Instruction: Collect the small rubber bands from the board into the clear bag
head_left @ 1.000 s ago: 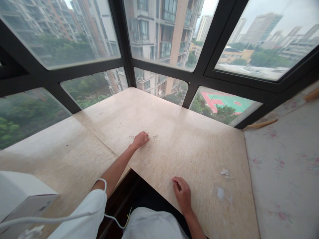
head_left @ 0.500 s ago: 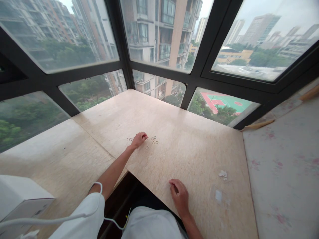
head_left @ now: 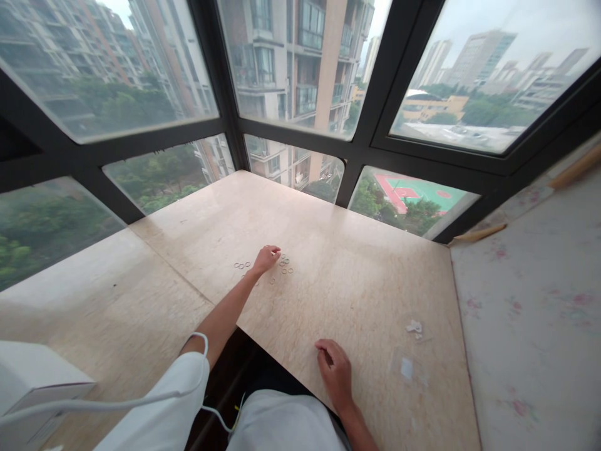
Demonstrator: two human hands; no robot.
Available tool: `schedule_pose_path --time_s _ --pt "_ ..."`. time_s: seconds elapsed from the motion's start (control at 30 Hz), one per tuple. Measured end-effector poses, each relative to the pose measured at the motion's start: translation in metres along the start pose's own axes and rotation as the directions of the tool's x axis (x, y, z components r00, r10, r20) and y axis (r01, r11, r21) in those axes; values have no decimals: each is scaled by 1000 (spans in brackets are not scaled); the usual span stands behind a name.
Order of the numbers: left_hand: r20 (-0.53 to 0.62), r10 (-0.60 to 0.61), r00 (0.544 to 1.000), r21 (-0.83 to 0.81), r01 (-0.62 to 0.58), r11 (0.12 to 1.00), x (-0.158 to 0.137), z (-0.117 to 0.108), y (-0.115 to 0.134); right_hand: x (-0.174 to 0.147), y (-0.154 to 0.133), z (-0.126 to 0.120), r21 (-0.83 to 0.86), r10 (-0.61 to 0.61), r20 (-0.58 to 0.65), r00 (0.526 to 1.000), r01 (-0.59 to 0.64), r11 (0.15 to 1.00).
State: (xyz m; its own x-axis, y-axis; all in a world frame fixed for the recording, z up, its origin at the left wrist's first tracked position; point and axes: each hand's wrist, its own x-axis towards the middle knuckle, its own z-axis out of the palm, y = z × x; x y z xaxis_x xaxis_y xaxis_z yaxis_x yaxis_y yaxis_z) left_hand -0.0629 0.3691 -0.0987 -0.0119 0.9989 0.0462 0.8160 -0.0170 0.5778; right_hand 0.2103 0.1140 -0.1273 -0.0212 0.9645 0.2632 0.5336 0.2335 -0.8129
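Note:
My left hand reaches over the tabletop, its fingers pinched together. A small thin ring shows at the fingertips, partly hidden by them. Just right of these fingers lies a loose cluster of similar rings, some close together. More thin rings lie left of the hand, and a single ring sits in front of it. Near the front edge my right hand rests on its side, fingers curled and thumb against the index finger, with nothing visible in it.
Crumpled white scraps and a clear plastic bag with a white label lie at the right. A white box stands at the lower left, with a white cable running past it to my sleeve. Windows and a papered wall border the tabletop.
My left hand has shifted right, toward the right-hand rings, and one more ring shows there by its fingertips. Rings on the left are less covered. The right hand has stayed put.

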Motion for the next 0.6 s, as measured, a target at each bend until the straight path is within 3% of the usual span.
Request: schedule_pose_path --time_s 0.17,0.3,0.6 --pt "111 125 986 68 -133 989 -7 1 4 1 0 -1 15 3 2 1000 -3 1000" --pt "191 157 969 115 -181 977 -15 2 6 0 0 0 9 3 5 1000 -4 1000" --pt "126 167 978 169 -187 968 -37 -1 15 0 3 1 0 -21 4 1000 21 1000"
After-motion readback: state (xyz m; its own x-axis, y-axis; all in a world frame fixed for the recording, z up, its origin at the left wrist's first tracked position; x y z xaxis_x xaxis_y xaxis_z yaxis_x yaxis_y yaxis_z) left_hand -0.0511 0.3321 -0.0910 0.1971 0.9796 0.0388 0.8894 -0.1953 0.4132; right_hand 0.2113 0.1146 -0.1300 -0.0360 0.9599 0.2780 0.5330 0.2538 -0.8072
